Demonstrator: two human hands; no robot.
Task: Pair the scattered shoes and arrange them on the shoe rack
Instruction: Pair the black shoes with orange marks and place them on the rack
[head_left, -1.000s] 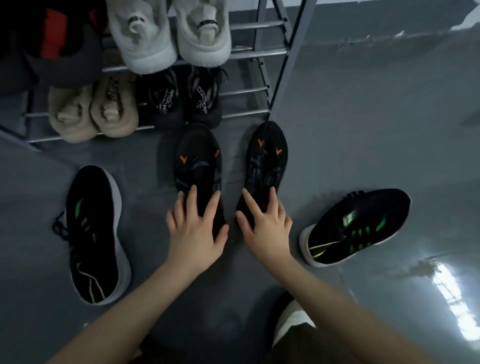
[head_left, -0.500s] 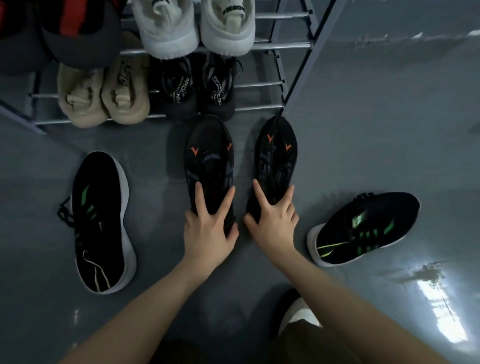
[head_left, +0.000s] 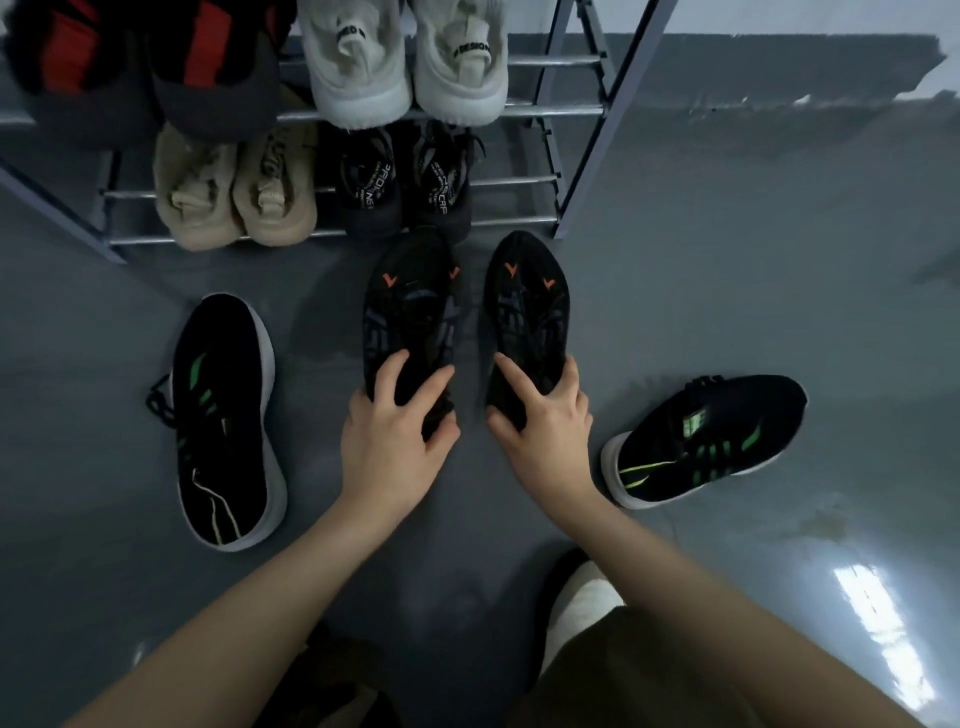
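Note:
Two black shoes with orange marks lie side by side on the grey floor, toes toward the shoe rack (head_left: 566, 111). My left hand (head_left: 397, 426) grips the heel of the left one (head_left: 410, 306). My right hand (head_left: 545, 423) grips the heel of the right one (head_left: 527, 304). A black shoe with green stripes and a white sole (head_left: 221, 415) lies to the left, its mate (head_left: 706, 441) to the right, turned sideways.
The rack holds a white pair (head_left: 405, 57) and dark red-marked shoes (head_left: 130, 57) on the upper bars, a beige pair (head_left: 239, 192) and a black pair (head_left: 405, 182) below. Bare rack bars show right of the black pair. My knee and white sock (head_left: 582, 603) sit at bottom.
Both hands went from resting flat on the heels to curling around them. The view has shifted slightly toward the rack.

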